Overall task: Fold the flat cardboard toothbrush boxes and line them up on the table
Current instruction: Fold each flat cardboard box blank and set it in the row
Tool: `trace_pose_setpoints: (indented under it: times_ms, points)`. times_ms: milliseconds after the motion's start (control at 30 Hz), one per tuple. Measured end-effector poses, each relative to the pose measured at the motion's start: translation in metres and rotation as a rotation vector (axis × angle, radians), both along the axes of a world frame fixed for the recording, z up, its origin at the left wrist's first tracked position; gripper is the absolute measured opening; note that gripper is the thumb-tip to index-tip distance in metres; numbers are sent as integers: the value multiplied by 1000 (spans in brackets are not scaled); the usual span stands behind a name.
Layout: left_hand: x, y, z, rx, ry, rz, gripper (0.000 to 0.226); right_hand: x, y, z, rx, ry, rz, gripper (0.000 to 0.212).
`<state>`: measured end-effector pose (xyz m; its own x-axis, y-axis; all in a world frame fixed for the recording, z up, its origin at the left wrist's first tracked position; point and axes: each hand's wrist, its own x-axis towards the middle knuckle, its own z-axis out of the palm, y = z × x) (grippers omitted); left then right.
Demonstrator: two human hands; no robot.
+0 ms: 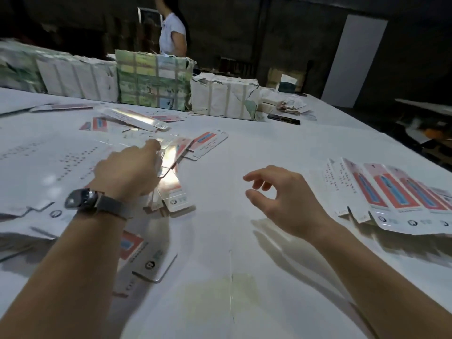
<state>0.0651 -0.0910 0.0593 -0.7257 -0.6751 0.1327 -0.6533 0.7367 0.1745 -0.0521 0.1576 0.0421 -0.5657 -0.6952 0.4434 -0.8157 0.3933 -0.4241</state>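
we judge the step is taking the next flat box from the loose pile on the table: left hand curls on it, right hand loose, w/ nothing. next: lift, fold, add to the row of folded boxes.

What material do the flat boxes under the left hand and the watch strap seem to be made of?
Flat boxes: thin printed cardboard, apparently glossy-coated, since they throw a bright glare and show cut tabs. Watch strap: grey and matte, possibly woven fabric or rubber; the blur leaves it open.
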Motion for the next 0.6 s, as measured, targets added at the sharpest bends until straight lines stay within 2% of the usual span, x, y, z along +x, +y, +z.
trace_pose_setpoints:
  times_ms: [67,167,233,300,400,433,500,600]
  points:
    - [-1,11,0,-40,21,-54,50,-2,0,-1,-8,-14,-1,20]
    - [-6,27,1,-88,48,-112,39,-4,1,-2,-32,-26,-8,20]
    - [-11,42,6,-112,163,-162,44,-5,1,-3,-56,-22,-10,20]
    - [-16,62,13,-164,392,-287,53,-6,0,-3,-110,-12,-13,20]
    - [-16,92,24,-159,889,-624,48,-7,0,1,-275,-63,-4,27]
    - [-17,100,26,-64,1001,-712,47,-7,1,4,-338,-105,11,28]
    - [-21,110,24,305,1123,-798,48,-5,1,10,-460,-233,69,30]
    - [-29,117,9,767,1070,-723,47,-4,1,14,-613,-465,174,27]
